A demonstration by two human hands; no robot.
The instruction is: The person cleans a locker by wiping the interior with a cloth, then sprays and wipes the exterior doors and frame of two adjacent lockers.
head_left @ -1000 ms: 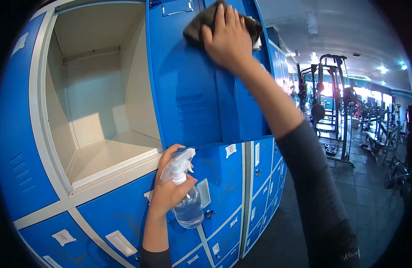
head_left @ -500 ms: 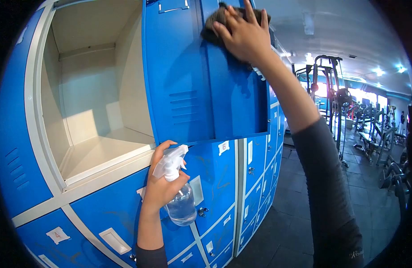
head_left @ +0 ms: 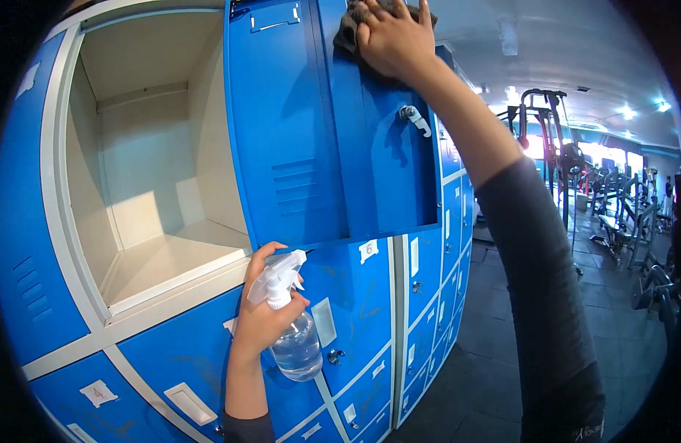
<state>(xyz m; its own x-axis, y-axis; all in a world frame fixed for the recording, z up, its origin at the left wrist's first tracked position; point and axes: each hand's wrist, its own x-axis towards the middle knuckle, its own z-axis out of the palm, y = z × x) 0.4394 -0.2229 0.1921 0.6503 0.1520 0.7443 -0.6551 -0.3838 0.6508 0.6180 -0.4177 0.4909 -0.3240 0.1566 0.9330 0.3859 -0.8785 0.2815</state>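
Note:
A blue locker door [head_left: 289,148] stands open, its inner face showing vents and a metal latch [head_left: 415,120]. Near the top of that face, my right hand [head_left: 396,38] presses a dark cloth [head_left: 348,33] against the metal, fingers spread over it. Below the door's lower edge, my left hand [head_left: 263,317] is wrapped round a clear spray bottle [head_left: 297,351] with a white trigger head [head_left: 279,280]. One left finger reaches up to the door's bottom edge. Left of the door is the beige locker compartment [head_left: 152,162], with nothing visible inside.
Closed blue lockers [head_left: 185,369] with white frames lie below and to the right; one bears a label [head_left: 368,251] marked 6. Gym machines [head_left: 551,148] and weights stand at the right on a dark tiled floor [head_left: 480,354].
My right hand and the cloth have moved up along the door, uncovering the latch. The left hand and bottle sit slightly lower in view, and the door appears shifted slightly left.

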